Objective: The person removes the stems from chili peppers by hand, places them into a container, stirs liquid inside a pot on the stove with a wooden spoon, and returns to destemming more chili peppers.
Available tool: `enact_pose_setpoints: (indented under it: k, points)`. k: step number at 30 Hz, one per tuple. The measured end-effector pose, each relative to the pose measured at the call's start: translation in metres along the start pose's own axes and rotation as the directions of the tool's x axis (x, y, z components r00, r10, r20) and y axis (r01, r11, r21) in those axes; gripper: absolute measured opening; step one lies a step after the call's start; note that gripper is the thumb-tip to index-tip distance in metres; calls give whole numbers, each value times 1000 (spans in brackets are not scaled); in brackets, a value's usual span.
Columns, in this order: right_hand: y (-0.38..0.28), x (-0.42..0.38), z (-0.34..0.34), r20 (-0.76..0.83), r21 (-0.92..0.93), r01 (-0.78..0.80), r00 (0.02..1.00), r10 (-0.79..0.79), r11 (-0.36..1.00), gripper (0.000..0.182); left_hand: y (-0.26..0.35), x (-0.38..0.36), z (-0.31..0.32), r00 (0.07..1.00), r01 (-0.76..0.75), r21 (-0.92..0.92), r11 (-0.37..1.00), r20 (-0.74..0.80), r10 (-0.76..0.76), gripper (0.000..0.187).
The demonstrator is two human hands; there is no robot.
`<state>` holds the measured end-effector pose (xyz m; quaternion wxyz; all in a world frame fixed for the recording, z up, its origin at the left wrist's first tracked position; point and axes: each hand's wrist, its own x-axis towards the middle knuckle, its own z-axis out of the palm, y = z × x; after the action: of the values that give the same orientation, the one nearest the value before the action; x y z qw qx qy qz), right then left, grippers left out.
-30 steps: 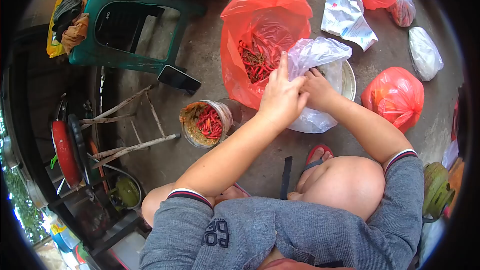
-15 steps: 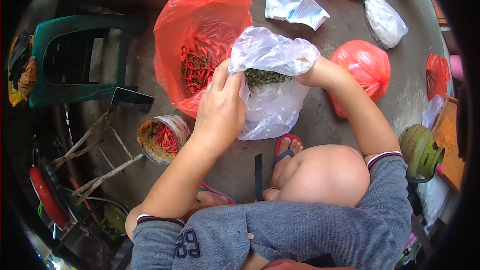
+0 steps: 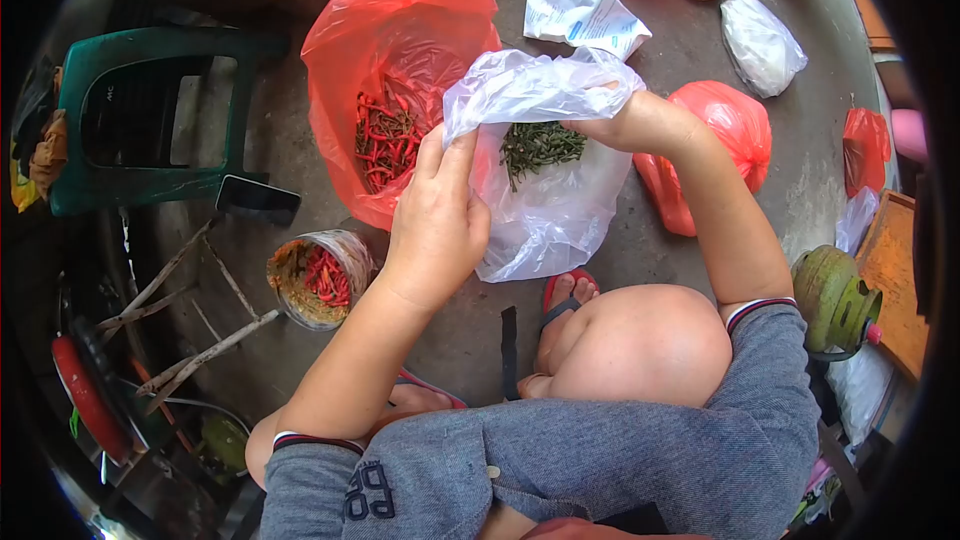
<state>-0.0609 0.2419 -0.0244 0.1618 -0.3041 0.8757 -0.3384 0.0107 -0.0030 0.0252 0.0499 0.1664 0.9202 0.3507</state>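
A thin clear plastic bag stands on the floor with its mouth spread wide, and small green chilies lie inside it. At the left side of its rim, my left hand grips the plastic, back of the hand toward me. My right hand is closed on the opposite side of the rim, its fingertips partly hidden by the folded film. Just left of the clear bag is a large open red plastic bag holding red chilies with stems.
A bucket with red chilies inside is near my left forearm. Around lie a phone, a green stool, a printed white bag, a tied red bag, a white bag and a green gas cylinder.
The mouth of the clear bag has been pulled wider, so more of the green chilies shows. My left hand has moved slightly left and the whole view has shifted a little.
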Motion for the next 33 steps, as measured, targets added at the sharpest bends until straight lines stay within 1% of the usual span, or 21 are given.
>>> enact_pose_setpoints:
  k: [2,3,5,9,11,12,14,15,16,17,19,20,21,23,24,25,27,29,31,32,33]
  points:
    - [-1,-2,12,54,-94,24,998,-19,995,34,0,-5,6,1000,-22,-36,999,20,22,55]
    - [-10,-3,13,63,-73,112,992,-107,991,38,0,-9,8,998,-43,-74,996,48,46,55]
    - [-38,-8,13,65,-159,151,988,-142,976,34,4,-20,12,989,-36,-203,979,133,64,55]
    - [-72,-8,-19,128,-148,174,980,-155,974,30,21,-29,-12,990,-131,-322,938,9,141,55]
    - [-88,-11,-34,44,-58,160,986,-158,985,27,31,-33,-47,979,-100,-433,896,118,166,54]
    - [-99,-10,-37,50,-60,172,984,-169,983,27,34,-37,-65,981,-99,-430,898,107,160,54]
    - [-127,-3,-32,8,51,276,961,-276,960,25,35,-50,-99,938,-41,-530,847,271,215,54]
    - [-137,0,-25,36,224,196,977,-209,955,25,34,-59,-112,945,-32,-516,856,264,195,54]
    - [-147,3,-17,65,386,105,988,-141,917,25,34,-69,-124,913,33,-549,835,357,199,55]
    - [-151,7,-8,139,466,75,978,-157,881,26,34,-79,-132,872,106,-575,811,446,203,55]
    - [-156,16,14,294,599,-17,935,-199,801,28,29,-96,-136,860,193,-625,756,479,176,56]
    - [-156,21,24,366,645,-75,904,-221,760,29,27,-104,-137,826,303,-619,725,550,125,57]
    - [-154,24,34,376,646,-72,896,-235,760,29,25,-111,-136,781,408,-606,683,619,83,57]
    - [-140,28,59,537,381,170,760,-367,909,40,11,-121,-126,782,429,-569,702,623,26,58]
    - [-128,27,76,494,226,314,779,-387,922,43,2,-127,-114,859,341,-575,744,512,3,58]
    - [-126,28,82,498,223,315,777,-385,923,43,-7,-133,-104,920,252,-569,783,392,-11,58]
    - [-122,27,89,438,241,296,817,-375,925,45,-19,-139,-91,922,249,-547,799,387,-23,57]
    - [-113,23,95,427,214,287,832,-353,934,43,-28,-144,-84,883,368,-464,806,447,-146,58]
    - [-124,26,82,677,116,182,705,-211,977,39,-27,-145,-82,892,353,-489,797,433,-130,55]
    - [-130,31,61,717,196,153,652,-248,969,38,-25,-144,-83,889,360,-510,781,443,-121,53]
    - [-137,35,37,715,190,148,656,-240,971,38,-24,-143,-84,885,369,-532,762,450,-115,50]
